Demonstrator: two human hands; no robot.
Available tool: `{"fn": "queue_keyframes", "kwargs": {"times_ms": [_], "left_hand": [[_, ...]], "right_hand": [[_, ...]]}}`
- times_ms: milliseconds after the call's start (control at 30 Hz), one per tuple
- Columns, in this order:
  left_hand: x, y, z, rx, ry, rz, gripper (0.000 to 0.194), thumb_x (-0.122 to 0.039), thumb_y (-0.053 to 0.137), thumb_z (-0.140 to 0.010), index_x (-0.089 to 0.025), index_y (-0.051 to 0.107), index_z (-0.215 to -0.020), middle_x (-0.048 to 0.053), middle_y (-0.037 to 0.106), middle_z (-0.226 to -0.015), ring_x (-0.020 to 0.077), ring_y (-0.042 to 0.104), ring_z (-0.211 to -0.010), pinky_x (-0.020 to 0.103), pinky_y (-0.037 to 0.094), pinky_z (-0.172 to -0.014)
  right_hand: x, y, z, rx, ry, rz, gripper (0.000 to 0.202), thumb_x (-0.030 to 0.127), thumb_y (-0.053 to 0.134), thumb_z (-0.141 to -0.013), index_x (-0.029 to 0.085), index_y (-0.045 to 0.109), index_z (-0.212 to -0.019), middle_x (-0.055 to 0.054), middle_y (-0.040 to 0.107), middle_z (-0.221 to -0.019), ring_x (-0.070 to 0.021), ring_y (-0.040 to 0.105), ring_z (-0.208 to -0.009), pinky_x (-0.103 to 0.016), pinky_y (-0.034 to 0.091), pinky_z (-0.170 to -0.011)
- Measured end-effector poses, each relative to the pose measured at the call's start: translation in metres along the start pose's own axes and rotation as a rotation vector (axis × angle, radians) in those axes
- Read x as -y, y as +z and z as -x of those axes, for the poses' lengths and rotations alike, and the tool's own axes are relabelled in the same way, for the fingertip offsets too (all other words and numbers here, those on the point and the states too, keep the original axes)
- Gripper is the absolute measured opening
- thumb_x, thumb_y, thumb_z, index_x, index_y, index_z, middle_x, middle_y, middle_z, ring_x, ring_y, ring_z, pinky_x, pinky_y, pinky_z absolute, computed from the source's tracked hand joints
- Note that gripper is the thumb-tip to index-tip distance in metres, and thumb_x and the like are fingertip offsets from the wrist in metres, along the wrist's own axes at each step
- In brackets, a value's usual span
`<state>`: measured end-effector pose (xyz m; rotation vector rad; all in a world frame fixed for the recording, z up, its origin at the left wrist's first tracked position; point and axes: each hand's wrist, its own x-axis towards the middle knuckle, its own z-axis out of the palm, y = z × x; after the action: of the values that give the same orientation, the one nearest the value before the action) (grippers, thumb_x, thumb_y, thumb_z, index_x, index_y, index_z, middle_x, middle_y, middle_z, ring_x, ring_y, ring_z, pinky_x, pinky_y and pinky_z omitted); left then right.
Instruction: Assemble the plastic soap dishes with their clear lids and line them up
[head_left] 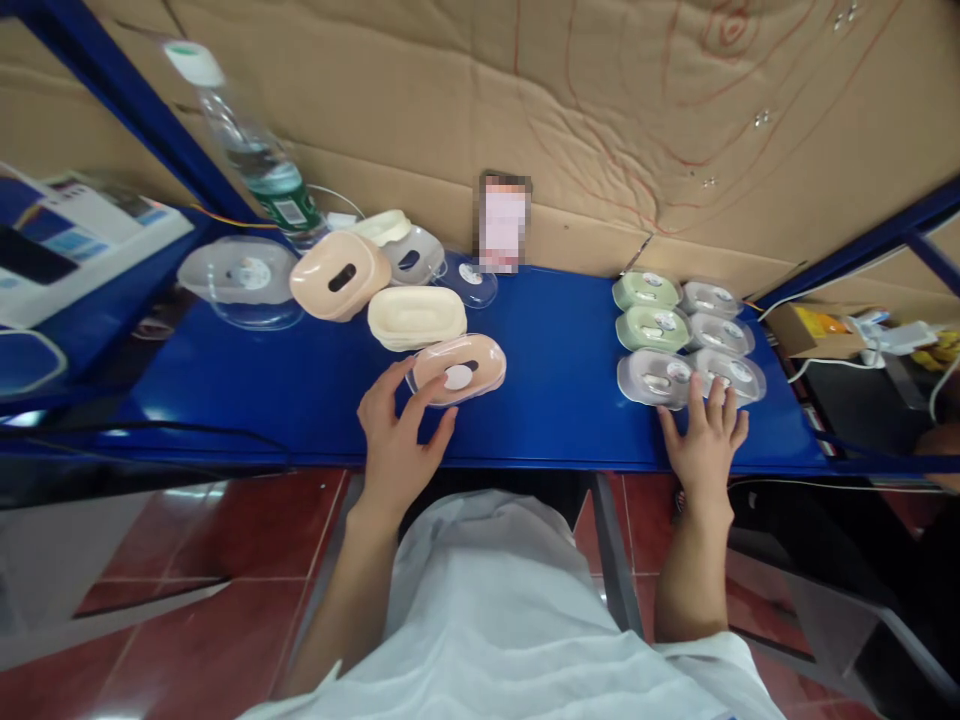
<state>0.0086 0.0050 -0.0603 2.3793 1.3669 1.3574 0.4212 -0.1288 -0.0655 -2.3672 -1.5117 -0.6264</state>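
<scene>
**Presently: left hand at the peach dish, right hand over the grey ones**

Watching through the head camera. Left hand [409,435]: fingers spread, curled about the left end of the peach dish [486,358]; the index fingertip meets the edge of the round white sticker [460,377] on top, the thumb just off the near rim. Whether they press or grip, I cannot tell. The dish lies flat near the table's front edge, a dark slot showing through its clear cover.

Right hand [705,440]: fingers splayed, tips over the front right grey dish [739,375], thumb by the near edge of the front left grey dish [637,372]. Nothing pinched that I can see.

I read the step in hand as sticker and cover work on the peach dish, with the right hand at the finished-looking group. From here, the next move calls for light pressure on the left, and for fingers kept from nudging the packed rows on the right.

Outward: two green dishes [651,325] and two more grey ones [720,335] stand behind. Behind the peach dish, a cream tray [416,312]; farther left, a peach slotted piece [315,278], a clear cover [217,275] and a water bottle [274,185]. A phone [502,220] leans on the cardboard [420,120], beyond the blue table [555,390].
</scene>
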Motion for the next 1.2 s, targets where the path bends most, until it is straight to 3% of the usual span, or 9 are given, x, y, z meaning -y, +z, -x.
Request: {"fn": "queue_keyframes", "kwargs": {"times_ms": [100,233,400,567,667,967,1200], "left_hand": [[0.011,0.005,0.001,0.055,-0.017,-0.029,0.036,-0.028,0.073,-0.098,-0.028,0.07,-0.134,0.016,0.05,-0.162,0.038,0.051,-0.15,0.059,0.045,-0.12],[0.018,0.005,0.0,0.047,0.045,0.058,0.023,-0.024,0.069,-0.1,-0.028,0.075,-0.123,0.012,0.058,-0.156,0.0333,0.057,-0.146,0.055,0.049,-0.119],[0.024,-0.011,-0.004,-0.1,0.021,0.106,0.016,-0.022,0.073,-0.098,-0.028,0.076,-0.113,0.009,0.067,-0.145,0.0315,0.058,-0.145,0.055,0.052,-0.119],[0.035,-0.026,0.004,-0.297,-0.146,0.084,0.013,-0.025,0.072,-0.099,-0.026,0.076,-0.111,0.012,0.067,-0.142,0.0339,0.059,-0.144,0.058,0.057,-0.113],[0.043,-0.03,0.012,-0.368,-0.186,0.045,0.012,-0.025,0.072,-0.098,-0.025,0.075,-0.111,0.012,0.071,-0.135,0.0348,0.06,-0.143,0.063,0.051,-0.118],[0.073,-0.048,0.016,-0.28,-0.221,-0.12,0.016,-0.027,0.07,-0.1,-0.025,0.075,-0.115,0.012,0.077,-0.126,0.0348,0.061,-0.142,0.064,0.047,-0.12],[0.085,-0.046,0.024,-0.223,-0.317,-0.163,0.024,-0.029,0.069,-0.099,-0.024,0.073,-0.121,0.016,0.07,-0.141,0.04,0.055,-0.148,0.072,0.042,-0.121]], "right_hand": [[0.039,-0.004,-0.011,0.013,-0.152,-0.129,0.067,0.05,0.054,-0.109,0.025,0.038,-0.169,-0.02,0.035,-0.175,-0.0443,0.031,-0.162,-0.073,0.029,-0.125],[0.103,-0.016,-0.029,0.163,-0.525,-0.357,0.063,0.038,0.055,-0.11,0.034,0.036,-0.17,-0.011,0.029,-0.179,-0.0378,0.03,-0.164,-0.067,0.027,-0.13],[0.167,-0.027,-0.055,0.237,-0.801,-0.462,0.066,0.035,0.057,-0.11,0.031,0.032,-0.171,-0.008,0.028,-0.179,-0.0318,0.031,-0.165,-0.061,0.026,-0.134],[0.208,-0.008,-0.069,0.287,-0.958,-0.457,0.046,0.029,0.053,-0.111,0.025,0.057,-0.157,-0.009,0.052,-0.167,-0.0297,0.045,-0.157,-0.059,0.03,-0.133],[0.217,0.008,-0.069,0.303,-0.988,-0.449,0.04,0.03,0.054,-0.111,0.022,0.065,-0.148,-0.01,0.06,-0.16,-0.0296,0.052,-0.152,-0.057,0.036,-0.13],[0.195,0.014,-0.069,0.247,-0.882,-0.484,0.041,0.045,0.06,-0.109,0.022,0.07,-0.14,-0.013,0.067,-0.151,-0.0327,0.057,-0.146,-0.061,0.036,-0.127],[0.201,0.007,-0.071,0.271,-0.94,-0.502,0.032,0.03,0.055,-0.112,0.028,0.072,-0.138,-0.009,0.074,-0.14,-0.0272,0.065,-0.135,-0.051,0.045,-0.118]]}}
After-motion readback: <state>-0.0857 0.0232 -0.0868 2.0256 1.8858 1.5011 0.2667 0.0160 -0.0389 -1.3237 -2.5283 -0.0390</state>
